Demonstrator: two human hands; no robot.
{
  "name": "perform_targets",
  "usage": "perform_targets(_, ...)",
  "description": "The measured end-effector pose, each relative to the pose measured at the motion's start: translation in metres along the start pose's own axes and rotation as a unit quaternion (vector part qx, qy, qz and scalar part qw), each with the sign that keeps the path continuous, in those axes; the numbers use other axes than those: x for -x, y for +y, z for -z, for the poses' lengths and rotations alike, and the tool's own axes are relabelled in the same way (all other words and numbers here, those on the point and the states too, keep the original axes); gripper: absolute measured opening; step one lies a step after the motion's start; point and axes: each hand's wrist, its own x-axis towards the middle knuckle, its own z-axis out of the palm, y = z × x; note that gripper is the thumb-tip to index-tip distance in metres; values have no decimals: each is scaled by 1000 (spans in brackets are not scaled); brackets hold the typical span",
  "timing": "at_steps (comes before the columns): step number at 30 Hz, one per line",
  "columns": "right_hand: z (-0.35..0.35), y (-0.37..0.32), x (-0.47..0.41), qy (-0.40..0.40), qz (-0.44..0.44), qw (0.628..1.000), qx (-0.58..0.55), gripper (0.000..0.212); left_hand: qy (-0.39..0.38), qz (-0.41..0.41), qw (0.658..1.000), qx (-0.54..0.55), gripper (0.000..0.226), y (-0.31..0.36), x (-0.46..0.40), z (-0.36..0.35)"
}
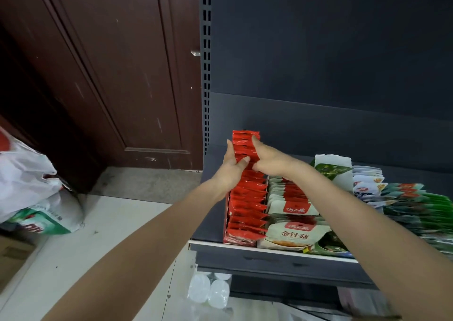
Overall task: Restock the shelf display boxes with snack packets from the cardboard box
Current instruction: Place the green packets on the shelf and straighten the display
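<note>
Red packets [245, 146] are gripped from both sides by left hand [232, 171] and right hand [267, 161], probably over the packed red box [226, 222].

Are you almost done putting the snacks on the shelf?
Partly. The red display box already looks full at its front. The left hand and right hand hold a stack of red packets above its back end. That stack still has to go in. The cardboard box isn't in view.
</note>
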Motion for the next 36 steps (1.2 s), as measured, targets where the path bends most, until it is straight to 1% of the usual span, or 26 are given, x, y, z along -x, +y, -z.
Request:
perform_targets(1,-1,0,2,7,5,999,40,86,20,-26,998,-55,74,3,2,3)
perform_targets(2,-1,2,3,22,14,997,73,84,50,-60,988,-132,72,6,6,7)
perform_targets(3,-1,4,5,40,32,994,100,80,80,-99,968,-217,67,8,13,11)
perform_targets(4,-2,7,6,53,48,990,119,77,94,-143,943,-287,62,9,21,11)
perform_targets(5,-2,10,6,58,66,987,131,73,81,-180,919,-342,59,10,30,9)
perform_targets(6,-2,12,5,53,78,987,132,69,52,-193,897,-394,58,10,38,5)
perform_targets(8,-3,14,5,45,84,989,116,64,7,-163,850,-501,61,5,43,-1)
perform_targets(9,-2,14,3,55,89,988,109,61,2,-139,833,-535,63,2,41,-1)
perform_targets(10,0,14,0,74,94,987,103,60,3,-124,825,-552,63,1,38,0)
perform_targets(13,8,9,-12,134,110,979,104,55,4,-110,814,-571,64,2,31,4)
perform_targets(18,6,-2,-21,213,109,960,147,45,12,-124,818,-562,65,0,37,1)
perform_targets(20,6,0,-19,214,113,962,128,38,7,-134,818,-560,65,-1,41,3)
perform_targets(23,12,1,-14,168,127,972,105,25,-4,-141,808,-572,67,-3,47,6)
perform_targets(25,11,0,-10,159,161,961,160,22,-1,-148,801,-580,67,-6,51,5)
perform_targets(27,5,1,-8,177,186,938,231,24,5,-153,799,-581,66,-8,54,4)
perform_targets(29,-1,3,-5,197,189,930,248,27,5,-154,808,-568,66,-7,59,3)
perform_targets(32,2,6,-8,198,151,944,218,31,-12,-182,852,-491,69,5,72,9)
perform_targets(33,5,6,-12,185,132,952,205,35,-33,-206,851,-482,75,8,77,12)
perform_targets(34,6,6,-16,169,115,961,188,39,-67,-228,831,-502,85,11,83,14)
perform_targets(36,6,5,-21,134,97,973,158,42,-143,-232,759,-591,108,11,93,16)
